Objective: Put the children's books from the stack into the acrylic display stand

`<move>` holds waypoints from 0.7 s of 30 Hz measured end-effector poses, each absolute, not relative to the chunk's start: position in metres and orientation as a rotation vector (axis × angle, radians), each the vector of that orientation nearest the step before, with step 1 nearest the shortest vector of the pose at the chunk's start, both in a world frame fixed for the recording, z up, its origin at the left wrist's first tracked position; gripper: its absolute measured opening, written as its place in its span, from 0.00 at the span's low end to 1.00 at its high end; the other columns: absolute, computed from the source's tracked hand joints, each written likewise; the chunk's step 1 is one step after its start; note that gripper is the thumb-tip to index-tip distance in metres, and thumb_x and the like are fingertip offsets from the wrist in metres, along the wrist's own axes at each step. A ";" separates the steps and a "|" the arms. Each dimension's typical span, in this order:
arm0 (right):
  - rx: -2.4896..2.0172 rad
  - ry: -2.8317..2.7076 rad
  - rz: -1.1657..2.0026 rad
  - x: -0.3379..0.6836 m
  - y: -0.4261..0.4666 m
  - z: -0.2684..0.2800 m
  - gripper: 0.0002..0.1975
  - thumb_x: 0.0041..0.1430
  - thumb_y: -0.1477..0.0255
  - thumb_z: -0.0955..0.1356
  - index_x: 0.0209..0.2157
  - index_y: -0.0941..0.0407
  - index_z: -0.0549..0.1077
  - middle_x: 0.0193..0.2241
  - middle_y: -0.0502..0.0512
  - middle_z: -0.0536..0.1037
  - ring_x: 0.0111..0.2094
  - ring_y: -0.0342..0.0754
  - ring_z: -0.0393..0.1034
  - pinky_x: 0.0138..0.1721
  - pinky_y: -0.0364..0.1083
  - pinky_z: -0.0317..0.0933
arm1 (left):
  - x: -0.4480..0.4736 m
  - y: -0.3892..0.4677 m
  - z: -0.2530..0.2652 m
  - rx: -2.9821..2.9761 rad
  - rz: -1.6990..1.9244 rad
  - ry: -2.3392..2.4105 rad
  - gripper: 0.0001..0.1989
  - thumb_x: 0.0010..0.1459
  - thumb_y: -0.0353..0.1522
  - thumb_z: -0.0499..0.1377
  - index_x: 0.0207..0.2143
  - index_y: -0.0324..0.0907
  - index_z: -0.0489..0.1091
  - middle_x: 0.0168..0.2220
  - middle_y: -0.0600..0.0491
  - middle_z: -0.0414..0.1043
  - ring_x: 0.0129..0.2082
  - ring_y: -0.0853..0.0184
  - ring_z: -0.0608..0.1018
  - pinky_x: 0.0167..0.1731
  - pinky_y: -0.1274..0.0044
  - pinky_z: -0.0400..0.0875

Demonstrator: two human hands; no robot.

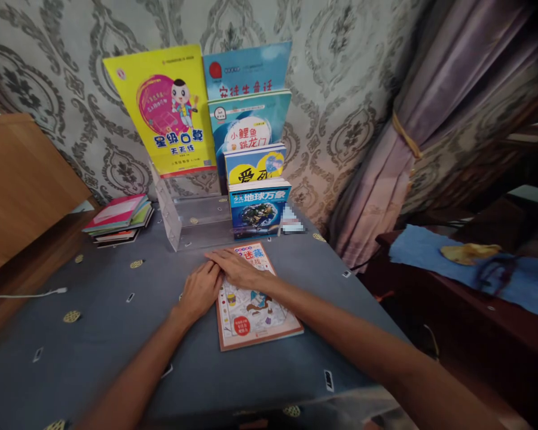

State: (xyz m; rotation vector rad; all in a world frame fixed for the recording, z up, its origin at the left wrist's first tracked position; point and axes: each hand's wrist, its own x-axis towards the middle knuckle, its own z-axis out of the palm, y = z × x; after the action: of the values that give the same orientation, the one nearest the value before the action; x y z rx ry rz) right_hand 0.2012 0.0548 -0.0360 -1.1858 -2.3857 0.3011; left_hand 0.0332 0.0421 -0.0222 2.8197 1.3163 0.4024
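Item: one hide-and-seek activity book point(257, 319), orange-bordered, title in Chinese, lying flat and face up on the tabletop point(116, 346), just in front of the display stand.

Right hand point(238, 269): palm down over the upper left of the cover, fingers point(216, 257) stretched out, gripping nothing visible, reaching across the tips of the other hand. Left hand point(201, 288): beside the book's left edge, fingers extended and partly covered; whether they pinch the edge cannot be told.

Clear stepped display stand point(167, 206): bears five upright titles. Left column: yellow mental-arithmetic workbook point(159, 113). Right column, back to front: blue Andersen fairy-tale book point(251, 63); teal carp storybook point(253, 116); blue-and-yellow book point(253, 166), its title partly hidden; blue children's Earth book point(257, 212), globe on cover.

Left of stand: low stack of thin books point(119, 218), pink cover uppermost. Nearer, at the left edge: white cable point(27, 295). Behind it: brown wooden panel point(27, 185).

Backdrop: damask wallpaper point(341, 60). At right: mauve curtain point(381, 167), gathered by a gold tie point(406, 136); beyond it, blue cloth point(419, 251) on dark red furniture point(399, 286).
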 end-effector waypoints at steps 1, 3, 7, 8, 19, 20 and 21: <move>-1.201 -2.390 0.297 0.200 0.056 -0.036 0.31 0.58 0.86 0.62 0.63 0.63 0.64 0.58 0.68 0.73 0.62 0.54 0.65 0.65 0.55 0.55 | 0.033 0.042 -0.022 2.818 0.400 1.317 0.12 0.68 0.31 0.51 0.49 0.40 0.70 0.50 0.44 0.75 0.49 0.56 0.78 0.51 0.65 0.73; -1.225 -2.385 0.288 0.199 0.058 -0.037 0.29 0.58 0.85 0.62 0.62 0.63 0.65 0.58 0.68 0.73 0.61 0.54 0.65 0.64 0.56 0.56 | 0.034 0.042 -0.022 2.819 0.396 1.316 0.12 0.68 0.30 0.51 0.50 0.40 0.70 0.50 0.44 0.75 0.50 0.56 0.78 0.51 0.65 0.73; -1.249 -2.358 0.269 0.197 0.059 -0.040 0.26 0.60 0.84 0.62 0.60 0.63 0.68 0.58 0.68 0.73 0.61 0.54 0.66 0.63 0.56 0.57 | 0.035 0.042 -0.021 2.823 0.405 1.324 0.12 0.67 0.30 0.52 0.49 0.40 0.71 0.49 0.45 0.76 0.48 0.57 0.79 0.51 0.65 0.74; -1.255 -2.353 0.263 0.197 0.059 -0.041 0.25 0.61 0.84 0.63 0.60 0.64 0.68 0.58 0.68 0.73 0.61 0.54 0.66 0.63 0.55 0.58 | 0.035 0.042 -0.021 2.823 0.404 1.325 0.12 0.68 0.30 0.51 0.49 0.40 0.71 0.49 0.45 0.76 0.48 0.57 0.79 0.51 0.65 0.74; -1.275 -2.243 0.077 0.219 0.052 -0.056 0.21 0.67 0.75 0.61 0.59 0.61 0.69 0.58 0.67 0.74 0.60 0.56 0.68 0.62 0.57 0.62 | 0.038 0.039 -0.028 2.827 0.433 1.367 0.16 0.68 0.30 0.49 0.53 0.44 0.72 0.55 0.47 0.74 0.51 0.59 0.79 0.52 0.66 0.75; -1.271 -2.232 0.073 0.221 0.051 -0.057 0.21 0.68 0.74 0.61 0.60 0.60 0.69 0.58 0.67 0.74 0.61 0.56 0.68 0.62 0.57 0.62 | 0.038 0.039 -0.029 2.825 0.449 1.365 0.16 0.68 0.29 0.49 0.53 0.43 0.72 0.55 0.47 0.75 0.51 0.59 0.79 0.52 0.66 0.75; -1.265 -2.225 0.072 0.223 0.050 -0.057 0.21 0.68 0.72 0.61 0.60 0.59 0.69 0.58 0.67 0.74 0.61 0.56 0.67 0.62 0.57 0.62 | 0.038 0.039 -0.030 2.821 0.464 1.363 0.16 0.67 0.29 0.49 0.52 0.43 0.72 0.54 0.47 0.75 0.51 0.59 0.79 0.52 0.66 0.75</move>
State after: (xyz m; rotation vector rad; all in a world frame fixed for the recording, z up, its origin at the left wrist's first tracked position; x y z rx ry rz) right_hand 0.2233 0.0500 -0.0573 -1.2650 -2.2248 0.0720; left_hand 0.0382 0.0393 -0.0295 2.8211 1.3629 0.4643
